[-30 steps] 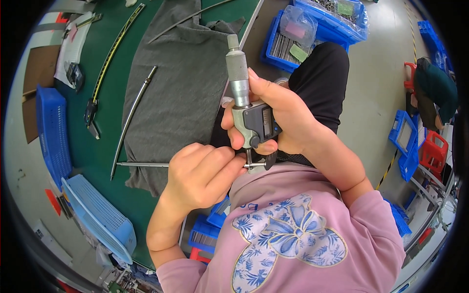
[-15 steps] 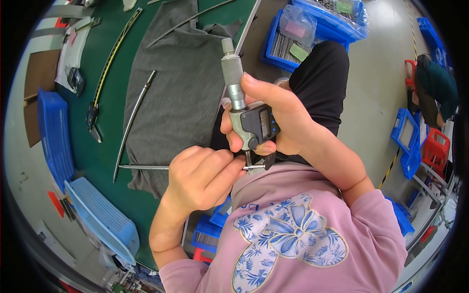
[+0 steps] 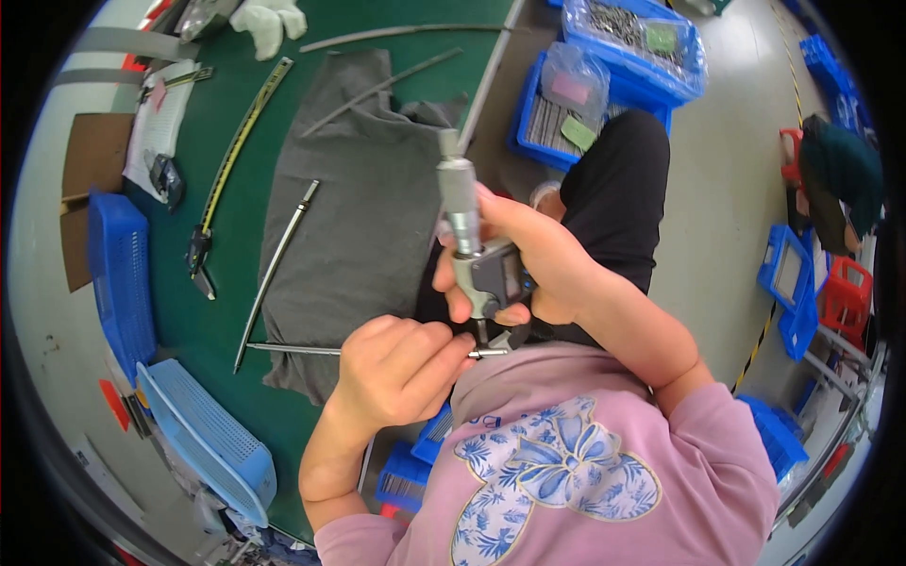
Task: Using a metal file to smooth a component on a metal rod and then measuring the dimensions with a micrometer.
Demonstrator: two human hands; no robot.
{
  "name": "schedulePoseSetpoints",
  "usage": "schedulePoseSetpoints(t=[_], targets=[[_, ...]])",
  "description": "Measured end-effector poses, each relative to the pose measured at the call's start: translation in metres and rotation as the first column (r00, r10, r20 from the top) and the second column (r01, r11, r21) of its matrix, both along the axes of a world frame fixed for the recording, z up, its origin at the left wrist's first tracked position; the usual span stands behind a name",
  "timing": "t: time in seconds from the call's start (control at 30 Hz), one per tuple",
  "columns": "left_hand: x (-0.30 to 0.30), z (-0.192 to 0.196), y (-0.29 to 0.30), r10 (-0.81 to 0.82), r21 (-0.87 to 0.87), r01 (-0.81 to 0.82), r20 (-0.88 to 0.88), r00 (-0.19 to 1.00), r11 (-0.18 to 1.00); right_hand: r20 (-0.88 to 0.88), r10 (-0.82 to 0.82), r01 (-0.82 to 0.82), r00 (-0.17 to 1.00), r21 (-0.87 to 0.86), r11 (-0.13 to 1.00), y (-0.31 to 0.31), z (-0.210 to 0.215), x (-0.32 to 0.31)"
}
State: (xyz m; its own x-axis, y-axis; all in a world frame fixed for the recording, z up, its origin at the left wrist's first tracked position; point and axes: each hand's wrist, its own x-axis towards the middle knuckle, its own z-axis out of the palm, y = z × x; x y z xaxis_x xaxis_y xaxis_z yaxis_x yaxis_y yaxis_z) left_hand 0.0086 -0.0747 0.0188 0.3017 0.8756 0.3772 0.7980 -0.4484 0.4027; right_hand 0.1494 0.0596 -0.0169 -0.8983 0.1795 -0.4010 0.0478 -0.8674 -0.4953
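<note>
My left hand [image 3: 394, 370] is closed around a thin metal rod [image 3: 297, 349], which sticks out on both sides of the fist. A digital micrometer [image 3: 463, 212] is gripped in my right hand [image 3: 543, 255], its thimble pointing up and away from me. The micrometer's measuring end is at the rod's right tip, close to my shirt; blur hides whether its faces touch the rod. A second metal rod [image 3: 276, 274] lies on the grey cloth [image 3: 354, 226], its near end reaching past the cloth's edge near the held rod's left end.
On the green table [image 3: 203, 330] lie a digital caliper [image 3: 200, 253], long thin strips [image 3: 406, 34] and a white glove [image 3: 271, 24]. Blue baskets [image 3: 123, 283] line the left edge. Blue bins [image 3: 536, 123] with metal parts stand beyond my knee. A person [image 3: 840, 174] is far right.
The micrometer and both hands sit slightly lower in the picture, as the whole view has shifted. The micrometer's frame has turned a little, its display now less visible. Both grips are kept.
</note>
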Motion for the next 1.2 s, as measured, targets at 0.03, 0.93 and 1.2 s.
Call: schedulePoseSetpoints(t=[0.03,0.93,1.2], targets=[[0.0,0.003,0.002,-0.003,0.002,0.003,0.007,1.0,1.0,0.007,0.003,-0.003,1.0,-0.007,1.0,0.005,0.001,0.005],[-0.024,-0.021,0.021,0.392,0.069,-0.396,0.064,0.918,0.916,0.276,-0.716,-0.522,0.641,0.841,-0.144,0.245,0.043,-0.137],[-0.024,-0.01,0.026,0.34,0.047,-0.338,-0.076,0.937,0.94,-0.169,-0.687,-0.468,0.707,0.616,-0.634,0.255,0.02,-0.131]])
